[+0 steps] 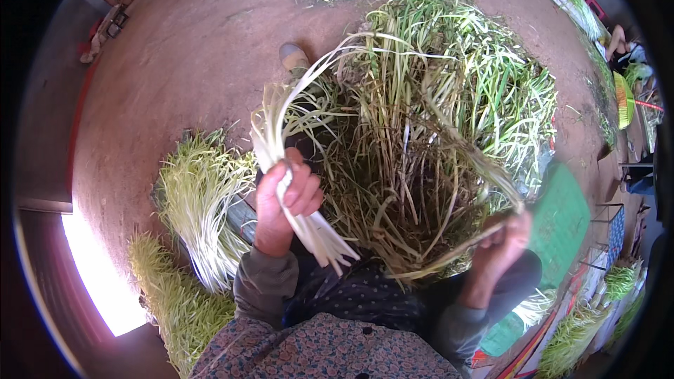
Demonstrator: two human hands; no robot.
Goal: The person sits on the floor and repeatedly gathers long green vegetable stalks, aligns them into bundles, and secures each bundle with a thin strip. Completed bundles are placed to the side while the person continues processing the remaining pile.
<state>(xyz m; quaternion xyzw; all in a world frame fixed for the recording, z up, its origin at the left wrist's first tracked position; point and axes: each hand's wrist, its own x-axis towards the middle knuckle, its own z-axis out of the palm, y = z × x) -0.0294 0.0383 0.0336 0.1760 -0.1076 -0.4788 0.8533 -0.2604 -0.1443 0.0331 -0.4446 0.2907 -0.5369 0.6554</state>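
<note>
My left hand [289, 197] is closed around a bunch of pale, long-leaved stalks [271, 137]; their white ends point down towards my lap and the leaves arch up and over to the right. In my right hand [508, 237], somewhat blurred, are brownish, withered leaves [468, 147], bent where the fingers grip them. Between and beyond both hands lies a large heap of green and brown leafy stalks [421, 116]. Left of my left hand rests a pile of pale, clean-looking stalks [202, 210].
Another yellow-green pile [174, 305] lies at the lower left. A green sack or sheet [561, 221] is right of my right hand. More bundles [574, 337] lie at the lower right. A shoe [294, 58] stands beyond my left hand. Part of another person [617, 42] shows at the upper right.
</note>
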